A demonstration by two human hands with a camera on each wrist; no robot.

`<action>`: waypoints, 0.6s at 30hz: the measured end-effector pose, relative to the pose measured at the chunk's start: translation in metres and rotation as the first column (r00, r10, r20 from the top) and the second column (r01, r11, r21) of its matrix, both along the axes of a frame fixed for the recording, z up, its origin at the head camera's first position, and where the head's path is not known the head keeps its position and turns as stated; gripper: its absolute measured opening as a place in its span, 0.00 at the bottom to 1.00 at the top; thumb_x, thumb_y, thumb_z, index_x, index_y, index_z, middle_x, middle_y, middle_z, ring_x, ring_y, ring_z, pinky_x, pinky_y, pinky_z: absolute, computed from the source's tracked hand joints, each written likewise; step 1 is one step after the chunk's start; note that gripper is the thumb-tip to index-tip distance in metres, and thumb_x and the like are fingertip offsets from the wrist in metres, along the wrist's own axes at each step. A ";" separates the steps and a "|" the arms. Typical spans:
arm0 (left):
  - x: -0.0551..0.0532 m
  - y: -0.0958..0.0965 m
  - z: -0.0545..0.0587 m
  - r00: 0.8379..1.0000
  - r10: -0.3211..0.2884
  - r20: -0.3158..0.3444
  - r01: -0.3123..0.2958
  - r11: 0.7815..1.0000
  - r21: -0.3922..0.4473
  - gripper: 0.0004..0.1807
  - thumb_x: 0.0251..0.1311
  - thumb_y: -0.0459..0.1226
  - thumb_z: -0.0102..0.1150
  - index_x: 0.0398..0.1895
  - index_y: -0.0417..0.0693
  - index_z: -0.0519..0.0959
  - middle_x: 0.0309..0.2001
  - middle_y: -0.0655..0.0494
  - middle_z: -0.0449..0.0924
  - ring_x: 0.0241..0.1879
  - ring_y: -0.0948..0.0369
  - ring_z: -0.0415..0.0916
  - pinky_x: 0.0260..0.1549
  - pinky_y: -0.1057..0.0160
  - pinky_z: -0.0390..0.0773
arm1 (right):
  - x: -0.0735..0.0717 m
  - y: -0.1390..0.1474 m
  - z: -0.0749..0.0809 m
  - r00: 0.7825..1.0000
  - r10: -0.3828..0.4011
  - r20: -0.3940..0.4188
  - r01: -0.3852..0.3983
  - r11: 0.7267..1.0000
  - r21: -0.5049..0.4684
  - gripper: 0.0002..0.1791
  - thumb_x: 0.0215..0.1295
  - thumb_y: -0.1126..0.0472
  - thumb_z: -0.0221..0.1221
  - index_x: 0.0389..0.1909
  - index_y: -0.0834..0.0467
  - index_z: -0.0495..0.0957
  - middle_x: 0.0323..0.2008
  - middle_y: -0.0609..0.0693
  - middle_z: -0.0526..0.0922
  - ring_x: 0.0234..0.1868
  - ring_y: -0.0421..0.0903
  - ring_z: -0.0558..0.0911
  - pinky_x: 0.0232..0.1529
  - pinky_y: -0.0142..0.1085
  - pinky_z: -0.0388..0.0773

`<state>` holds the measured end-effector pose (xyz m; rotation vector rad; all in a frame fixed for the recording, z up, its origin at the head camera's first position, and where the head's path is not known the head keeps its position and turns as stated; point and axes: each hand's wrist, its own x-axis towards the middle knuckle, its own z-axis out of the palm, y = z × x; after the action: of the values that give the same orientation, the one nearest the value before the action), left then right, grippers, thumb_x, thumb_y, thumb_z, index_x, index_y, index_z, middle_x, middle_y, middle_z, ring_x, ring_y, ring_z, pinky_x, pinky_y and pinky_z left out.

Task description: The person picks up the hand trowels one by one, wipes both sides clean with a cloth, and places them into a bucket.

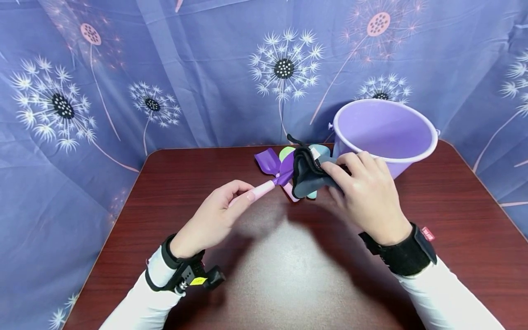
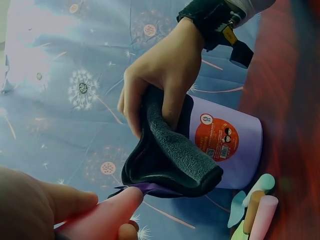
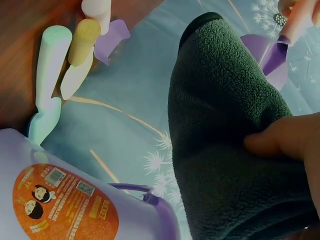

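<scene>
My left hand holds a toy shovel by its pink handle, thumb along the top. The shovel's purple blade points away to the right, partly hidden by a dark grey fleece cloth with black trim. My right hand grips this cloth from the right, the thumb pressing into the fleece in the right wrist view. Seen from the left wrist, the cloth is folded into an open hollow, and the purple blade lies right at its lower edge.
Behind the hands lie more toy shovels: a purple one with a pink handle, a green one and a teal one. A lilac bucket stands at the back right of the brown table, before a blue dandelion-print curtain.
</scene>
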<state>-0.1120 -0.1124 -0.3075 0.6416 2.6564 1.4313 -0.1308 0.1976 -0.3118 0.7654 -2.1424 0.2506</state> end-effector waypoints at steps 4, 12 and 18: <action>0.001 0.003 -0.002 1.000 0.017 -0.020 -0.017 1.000 -0.013 0.13 0.72 0.53 0.51 0.47 0.59 0.78 0.29 0.59 0.71 0.32 0.62 0.68 0.33 0.59 0.68 | 0.003 -0.006 0.000 0.999 0.039 -0.008 -0.039 0.999 0.030 0.16 0.63 0.60 0.56 0.49 0.61 0.81 0.37 0.59 0.77 0.33 0.62 0.71 0.29 0.52 0.65; 0.003 0.009 -0.005 0.999 0.048 -0.021 -0.049 0.998 -0.035 0.13 0.74 0.54 0.48 0.46 0.60 0.77 0.28 0.60 0.72 0.35 0.63 0.71 0.38 0.59 0.72 | 0.012 -0.024 0.001 0.982 0.187 -0.009 -0.186 0.982 0.040 0.12 0.66 0.64 0.57 0.48 0.63 0.80 0.37 0.58 0.75 0.31 0.58 0.69 0.29 0.47 0.67; 0.003 0.009 -0.004 0.998 0.056 -0.016 -0.056 0.998 -0.040 0.13 0.74 0.53 0.48 0.47 0.60 0.77 0.28 0.59 0.71 0.34 0.62 0.71 0.37 0.58 0.72 | 0.015 -0.029 0.004 0.969 0.245 -0.034 -0.245 0.969 0.022 0.12 0.71 0.63 0.53 0.47 0.62 0.81 0.39 0.58 0.77 0.32 0.57 0.70 0.29 0.45 0.68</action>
<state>-0.1089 -0.1039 -0.3115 0.5812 2.7283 1.3881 -0.1157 0.1685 -0.3080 1.0387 -2.0169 0.3452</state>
